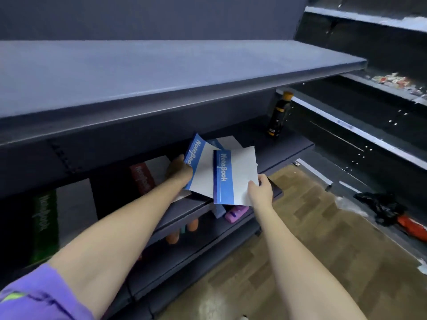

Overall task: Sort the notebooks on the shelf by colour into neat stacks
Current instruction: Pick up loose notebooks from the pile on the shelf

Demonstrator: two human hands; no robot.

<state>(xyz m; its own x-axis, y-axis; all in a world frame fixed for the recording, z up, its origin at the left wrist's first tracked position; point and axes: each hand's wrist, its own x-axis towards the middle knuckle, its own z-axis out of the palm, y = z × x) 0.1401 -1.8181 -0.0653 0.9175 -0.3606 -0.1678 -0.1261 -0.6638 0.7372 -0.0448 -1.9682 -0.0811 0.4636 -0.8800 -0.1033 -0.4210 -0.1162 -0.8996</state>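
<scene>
Under the upper board, my left hand [179, 170] grips a blue and white notebook [200, 167] by its spine edge, tilted above the middle shelf [180, 207]. My right hand [261, 189] pinches the lower right corner of a second blue and white notebook [234, 176], which overlaps the first. A third blue notebook [227, 142] shows behind them, mostly hidden. A red notebook [142, 179] lies on the shelf to the left in shadow, and a green notebook [45, 225] lies further left.
A dark bottle [278, 114] with an orange cap stands at the shelf's right end. Orange and pink items [234, 212] lie on the lower shelf. The upper board [161, 75] overhangs the hands. At right a black bag [381, 207] lies by the wood-pattern floor [300, 239].
</scene>
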